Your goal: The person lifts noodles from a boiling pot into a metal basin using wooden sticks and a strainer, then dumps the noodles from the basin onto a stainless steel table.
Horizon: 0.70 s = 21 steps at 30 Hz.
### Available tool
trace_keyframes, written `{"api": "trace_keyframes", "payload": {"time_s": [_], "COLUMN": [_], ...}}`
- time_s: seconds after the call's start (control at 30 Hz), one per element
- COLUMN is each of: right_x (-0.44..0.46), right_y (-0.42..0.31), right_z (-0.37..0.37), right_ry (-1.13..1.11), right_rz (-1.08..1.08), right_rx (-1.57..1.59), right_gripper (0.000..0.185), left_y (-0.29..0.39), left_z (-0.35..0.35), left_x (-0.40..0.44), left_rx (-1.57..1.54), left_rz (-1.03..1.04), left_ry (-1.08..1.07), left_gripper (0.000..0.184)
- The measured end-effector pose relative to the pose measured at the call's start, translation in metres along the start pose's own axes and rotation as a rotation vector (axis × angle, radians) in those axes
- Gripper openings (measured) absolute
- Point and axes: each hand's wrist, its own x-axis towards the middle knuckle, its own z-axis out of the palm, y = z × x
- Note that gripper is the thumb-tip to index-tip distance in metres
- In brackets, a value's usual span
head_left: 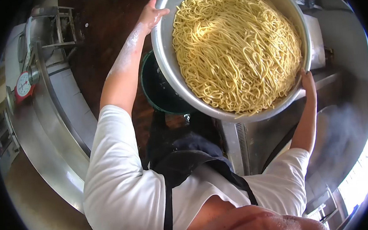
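Note:
A large round metal basin (pixel 165 53) is held up in front of me, heaped with yellow noodles (pixel 234 50). It seems tilted toward me, so its contents show fully. My left hand (pixel 152 16) grips the rim at the upper left, thumb over the edge and the other fingers mostly hidden outside. White powder or foam coats that hand and forearm. Lower on the opposite side, my right hand (pixel 308 82) is closed on the rim, its fingers partly hidden by the basin.
Below the basin a dark green tub (pixel 149 85) stands on the wet brown floor (pixel 100 32). Along the left runs a steel counter (pixel 47 126) with a red dial scale (pixel 23 85). Steel kitchen equipment (pixel 334 123) and steam or haze are on the right.

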Motion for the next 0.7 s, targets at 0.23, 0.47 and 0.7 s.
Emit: {"api": "trace_keyframes", "payload": {"time_s": [0.23,0.47,0.7], "right_x": [0.012,0.005,-0.028], "right_y": [0.017,0.0,-0.027], "right_z": [0.004,0.0,-0.007], "right_ry": [0.004,-0.01,0.003], "right_rz": [0.0,0.005,-0.029], "right_rx": [0.038,-0.019,0.014], "right_gripper": [0.064,0.067,0.063], "left_y": [-0.009,0.01,0.002], "left_z": [-0.001,0.0,0.001], "left_x": [0.0,-0.015,-0.005], "left_rx": [0.074,0.181,0.041], "left_rz": [0.109,0.095,0.111], "left_ry": [0.066,0.089,0.083], "left_gripper": [0.06,0.058,0.05]}}
